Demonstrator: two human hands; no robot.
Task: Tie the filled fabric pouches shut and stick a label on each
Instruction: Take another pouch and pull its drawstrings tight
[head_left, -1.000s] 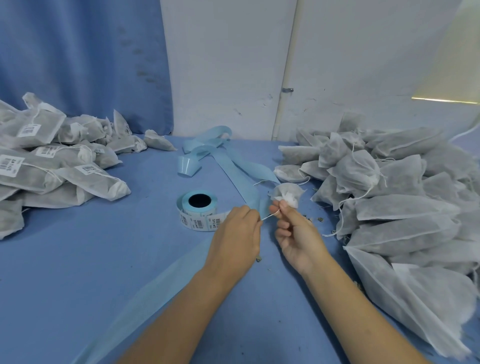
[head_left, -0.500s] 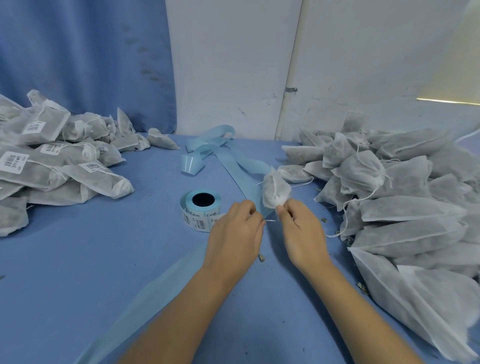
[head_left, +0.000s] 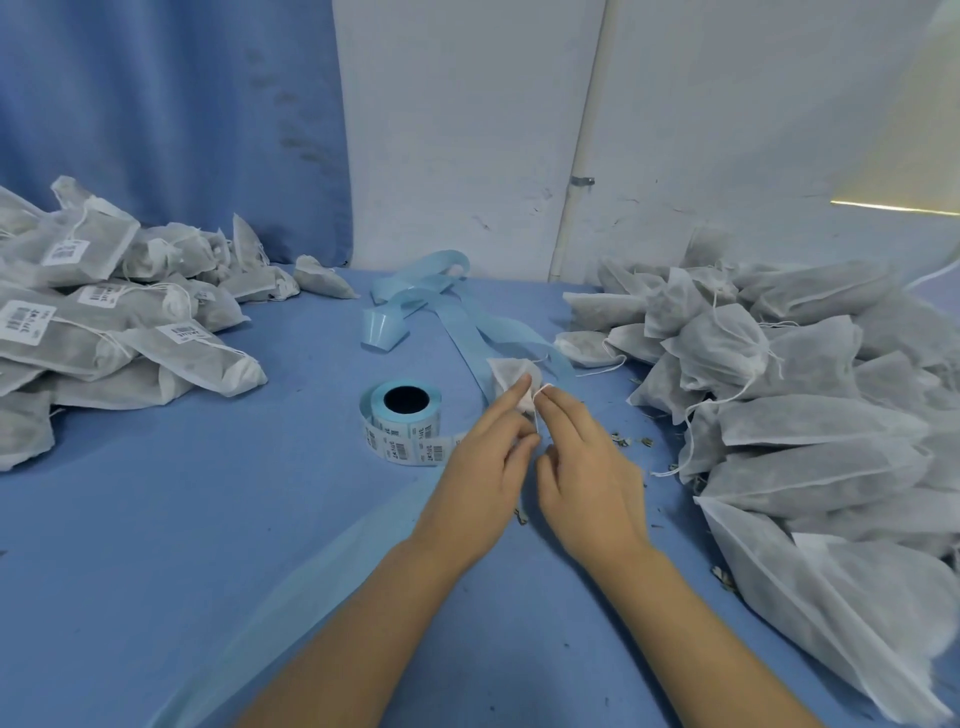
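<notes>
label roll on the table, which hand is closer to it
Left. The left hand lies just right of the label roll, close to its loose strip of labels. The right hand is further right, beyond the left one; both pinch the drawstring of a pouch.

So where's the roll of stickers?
In the head view the label roll stands on the blue table near the middle, just left of the left hand; the labelled pouch pile lies farther left.
</notes>
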